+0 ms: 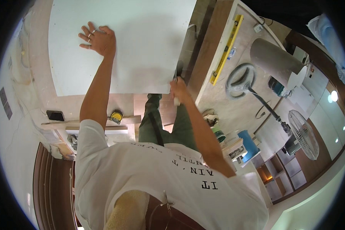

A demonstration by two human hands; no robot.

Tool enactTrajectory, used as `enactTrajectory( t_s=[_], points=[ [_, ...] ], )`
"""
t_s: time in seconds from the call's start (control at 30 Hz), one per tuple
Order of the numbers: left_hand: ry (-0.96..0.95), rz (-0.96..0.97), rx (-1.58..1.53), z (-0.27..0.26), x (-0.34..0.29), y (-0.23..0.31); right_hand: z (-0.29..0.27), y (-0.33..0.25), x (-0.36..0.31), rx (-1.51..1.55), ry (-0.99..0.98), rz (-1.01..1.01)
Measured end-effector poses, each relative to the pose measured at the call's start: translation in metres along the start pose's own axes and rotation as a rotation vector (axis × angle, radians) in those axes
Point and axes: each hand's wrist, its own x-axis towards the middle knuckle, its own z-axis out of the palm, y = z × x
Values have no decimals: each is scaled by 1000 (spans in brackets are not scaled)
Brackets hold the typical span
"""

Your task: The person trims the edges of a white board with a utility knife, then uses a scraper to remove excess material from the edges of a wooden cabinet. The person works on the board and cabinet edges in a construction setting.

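Note:
A large white sheet point(149, 50) lies flat in front of me, its near edge at about my waist. My left hand point(99, 40) rests on its upper left part with the fingers spread, pressing down on the surface. At the sheet's right edge, near its close corner, my right hand point(179, 90) is closed around a hand tool point(176, 101) with a pale handle. A dark part of that tool points away from me along the edge; its exact kind is hard to make out.
On the right lie a yellow spirit level point(227, 50) and a large grey cylinder point(276, 57); a pedestal fan point(303, 134) lies on its side there. A blue bucket point(249, 145) stands nearer. A tape measure point(116, 117) and a phone point(55, 115) sit at near left.

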Motion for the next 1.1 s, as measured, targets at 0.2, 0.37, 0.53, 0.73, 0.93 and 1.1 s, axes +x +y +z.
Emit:
enactTrajectory(
  t_s=[0.2, 0.37, 0.53, 0.73, 0.93, 1.1],
  points=[
    [-34, 1, -13, -3, 0, 3, 3, -13, -24, 290, 42, 382],
    [-43, -1, -33, 0, 1, 0, 8, -25, -18, 171, 3, 177],
    [-35, 2, -32, 1, 0, -2, 13, -26, -24, 381, 46, 359],
    [-56, 8, -29, 0, -1, 0, 22, -30, -34, 209, 28, 184],
    [-71, 31, -28, -2, -1, 1, 28, -19, -45, 331, 33, 226],
    [-45, 12, -59, -5, -2, 8, 33, -8, -44, 283, 33, 216]
  ],
)
